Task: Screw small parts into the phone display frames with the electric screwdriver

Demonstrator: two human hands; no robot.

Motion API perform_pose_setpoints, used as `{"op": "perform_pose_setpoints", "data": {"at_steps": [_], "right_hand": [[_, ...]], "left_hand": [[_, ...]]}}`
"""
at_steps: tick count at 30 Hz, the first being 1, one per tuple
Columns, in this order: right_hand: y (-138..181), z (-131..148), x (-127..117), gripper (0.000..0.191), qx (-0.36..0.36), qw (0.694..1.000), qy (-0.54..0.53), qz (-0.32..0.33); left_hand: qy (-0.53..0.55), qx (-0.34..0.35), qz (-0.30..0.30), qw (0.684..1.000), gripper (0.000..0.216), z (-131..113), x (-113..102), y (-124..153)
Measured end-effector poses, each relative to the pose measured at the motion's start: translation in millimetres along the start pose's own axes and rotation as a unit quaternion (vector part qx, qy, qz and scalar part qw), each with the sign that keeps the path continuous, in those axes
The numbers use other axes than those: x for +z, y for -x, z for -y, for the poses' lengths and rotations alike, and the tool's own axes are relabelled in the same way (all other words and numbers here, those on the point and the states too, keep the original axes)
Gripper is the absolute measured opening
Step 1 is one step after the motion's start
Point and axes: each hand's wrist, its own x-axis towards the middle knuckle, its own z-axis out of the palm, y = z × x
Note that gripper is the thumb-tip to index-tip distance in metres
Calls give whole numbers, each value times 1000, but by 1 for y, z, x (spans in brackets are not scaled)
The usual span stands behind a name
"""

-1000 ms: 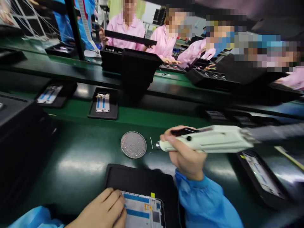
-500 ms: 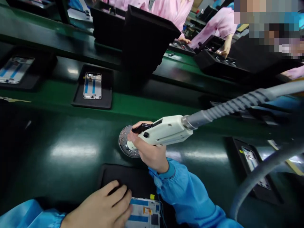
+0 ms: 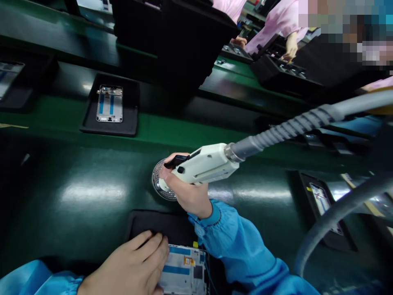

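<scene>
My right hand [image 3: 188,192] is wrapped round a cream-coloured gun-shaped tool [image 3: 205,166] with black buttons, whose rear end joins a ribbed grey hose [image 3: 276,129]. Beyond my fingers, at the tool's front end, is a round metal piece with a speckled, mesh-like surface [image 3: 158,186]; whether it belongs to the tool I cannot tell. Nearer to me, an opened phone frame [image 3: 179,280] with blue strips, an orange flex cable and a yellow tab lies on a black tray [image 3: 153,221]. My left hand [image 3: 132,264] lies with fingers stretched out over the frame's left edge.
Another phone frame [image 3: 110,104] sits in a black tray [image 3: 130,119] on the green line, with one more frame [image 3: 9,76] at far left and one [image 3: 325,205] at right. A grey tube [image 3: 337,213] curves at lower right. Black boxes [image 3: 196,45] and people in pink sleeves are across.
The tool and my right hand have shifted slightly left. My left hand's fingers have drawn closer together on the phone frame. The trays on the line appear further left.
</scene>
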Motion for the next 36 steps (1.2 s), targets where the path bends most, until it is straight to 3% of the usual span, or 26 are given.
{"op": "perform_pose_setpoints", "data": {"at_steps": [10,14,19,24,29,36], "right_hand": [[1,-3,2,16,-5,1000,16,-19],[1,-5,0,18,3,1000,-20,5],[16,32,-22,20,-43,998,-26,-44],[54,63,-44,26,-9,999,-47,-8],[85,47,-51,30,10,999,-26,22],[90,35,-46,32,2,999,-28,44]], "left_hand": [[-2,-8,-9,1000,43,1,-4,-6],[-9,15,5,1000,47,4,-8,-5],[13,3,38,999,55,1,-13,-1],[31,-71,23,997,55,-6,-7,0],[30,-102,20,994,55,-8,-1,2],[29,-93,16,995,54,-8,-1,1]]}}
